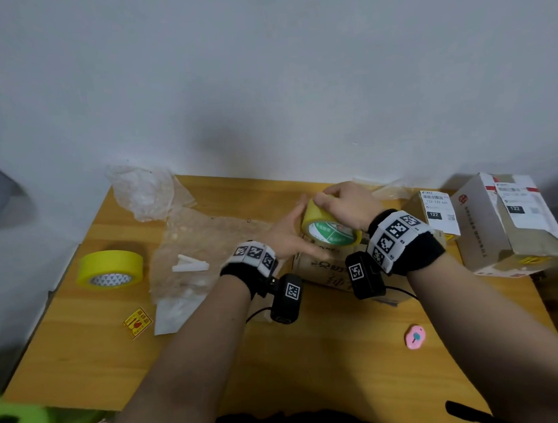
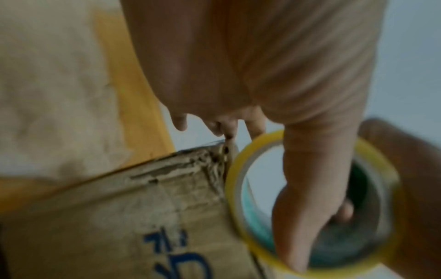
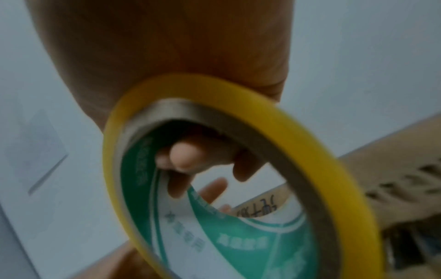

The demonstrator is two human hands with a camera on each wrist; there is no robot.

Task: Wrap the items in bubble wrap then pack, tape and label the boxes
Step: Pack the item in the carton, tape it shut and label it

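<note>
Tape roll (image 1: pixel 330 223) sits on box (image 1: pixel 320 266), mid table (image 1: pixel 308 352). 2nd tape roll (image 1: pixel 110 268) far left, bubble wrap (image 1: pixel 203 245) btwn them. Two labelled boxes (image 1: pixel 506 222) at right. Sticker (image 1: pixel 137 322) front left, small cutter (image 1: pixel 415 336) front right.
</note>
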